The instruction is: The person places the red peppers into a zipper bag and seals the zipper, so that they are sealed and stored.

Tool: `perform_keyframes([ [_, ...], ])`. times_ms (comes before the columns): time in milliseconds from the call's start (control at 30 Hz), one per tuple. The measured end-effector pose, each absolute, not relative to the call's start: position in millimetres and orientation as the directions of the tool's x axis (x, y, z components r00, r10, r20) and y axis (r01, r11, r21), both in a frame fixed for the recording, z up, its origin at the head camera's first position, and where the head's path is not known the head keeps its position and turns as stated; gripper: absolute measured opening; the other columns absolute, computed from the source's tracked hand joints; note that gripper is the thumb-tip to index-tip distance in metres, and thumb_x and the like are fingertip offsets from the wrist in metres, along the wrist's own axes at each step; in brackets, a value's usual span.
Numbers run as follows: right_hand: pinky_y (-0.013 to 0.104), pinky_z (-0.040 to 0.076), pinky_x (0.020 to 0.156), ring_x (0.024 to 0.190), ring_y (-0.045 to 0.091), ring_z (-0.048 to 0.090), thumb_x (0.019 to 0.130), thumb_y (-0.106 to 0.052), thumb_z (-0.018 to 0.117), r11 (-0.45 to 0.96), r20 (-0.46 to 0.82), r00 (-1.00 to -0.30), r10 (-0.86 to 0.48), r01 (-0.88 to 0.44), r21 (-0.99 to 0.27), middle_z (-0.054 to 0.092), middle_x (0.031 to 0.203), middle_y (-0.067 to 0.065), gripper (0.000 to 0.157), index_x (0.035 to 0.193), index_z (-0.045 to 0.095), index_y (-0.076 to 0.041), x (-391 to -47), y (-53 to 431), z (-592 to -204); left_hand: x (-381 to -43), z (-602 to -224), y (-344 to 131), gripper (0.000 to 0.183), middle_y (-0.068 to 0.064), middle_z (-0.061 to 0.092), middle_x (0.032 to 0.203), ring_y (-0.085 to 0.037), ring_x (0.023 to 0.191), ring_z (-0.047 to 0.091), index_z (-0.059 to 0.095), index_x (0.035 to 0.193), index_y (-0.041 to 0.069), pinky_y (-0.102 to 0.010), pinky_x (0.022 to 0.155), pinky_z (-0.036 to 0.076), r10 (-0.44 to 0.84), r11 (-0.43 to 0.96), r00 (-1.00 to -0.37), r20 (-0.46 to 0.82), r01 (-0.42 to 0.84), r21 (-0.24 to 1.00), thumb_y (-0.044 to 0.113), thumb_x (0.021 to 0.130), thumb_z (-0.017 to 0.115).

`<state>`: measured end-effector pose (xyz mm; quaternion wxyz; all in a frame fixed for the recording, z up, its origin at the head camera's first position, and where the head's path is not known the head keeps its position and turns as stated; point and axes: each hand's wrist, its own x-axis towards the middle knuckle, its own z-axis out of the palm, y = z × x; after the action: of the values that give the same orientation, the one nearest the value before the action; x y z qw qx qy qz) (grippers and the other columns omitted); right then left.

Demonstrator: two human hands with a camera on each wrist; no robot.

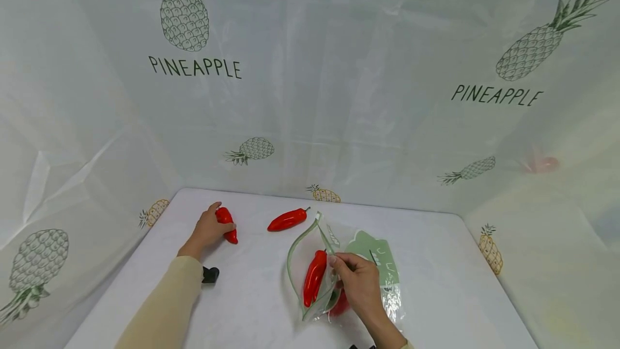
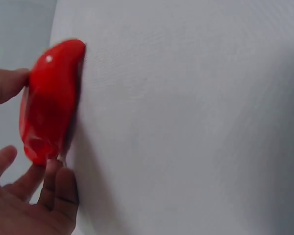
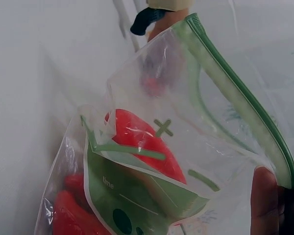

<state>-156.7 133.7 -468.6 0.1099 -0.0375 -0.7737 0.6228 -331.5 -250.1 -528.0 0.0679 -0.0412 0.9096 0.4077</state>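
Far left on the white table [image 1: 256,290], your left hand [image 1: 205,231] grips a pepper while your right holds the bag open

From the head view, you have the far-left pepper [image 1: 223,215] between the thumb and fingers of your left hand; whether it touches the table cannot be told. Your right hand [image 1: 357,284] pinches the rim of the clear bag [image 1: 301,256], whose mouth gapes. Inside it shows a bagged pepper [image 1: 315,279]. One loose pepper [image 1: 287,220] lies between your left hand and the bag, its stem near the bag's top corner. Behind hangs a pineapple-printed curtain [image 1: 334,106].

From the left wrist, your thumb presses the far-left pepper's side and your fingers meet its stem end.

From the right wrist, the green seal [image 3: 245,98] curves down to your fingers at the right edge, partly out of frame. Behind the green label [image 3: 137,188], more red shapes [image 3: 73,213] show through the plastic at lower left.

You seem to be at the step of picking up another pepper for the bag. The next move probably calls for a clean lift over the loose pepper towards the mouth, with your right hand keeping that rim spread.
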Motion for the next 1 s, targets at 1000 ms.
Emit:
perform_keyframes([
  [1000, 0.033, 0.063, 0.056, 0.064, 0.013, 0.065, 0.095, -0.014, 0.079, 0.231, 0.117, -0.976, 0.182, -0.073, -0.970, 0.074, 0.086, 0.016, 0.014, 0.105, 0.083, -0.006, -149, 136, -466, -326, -524, -253, 0.070, -0.034, 0.051, 0.144, -0.047, 0.122, 0.053, 0.034, 0.159, 0.003, -0.060, 0.098, 0.057, -0.018, 0.709, -0.996, -0.085, -0.073, 0.702, 0.014, 0.096, 0.064],
])
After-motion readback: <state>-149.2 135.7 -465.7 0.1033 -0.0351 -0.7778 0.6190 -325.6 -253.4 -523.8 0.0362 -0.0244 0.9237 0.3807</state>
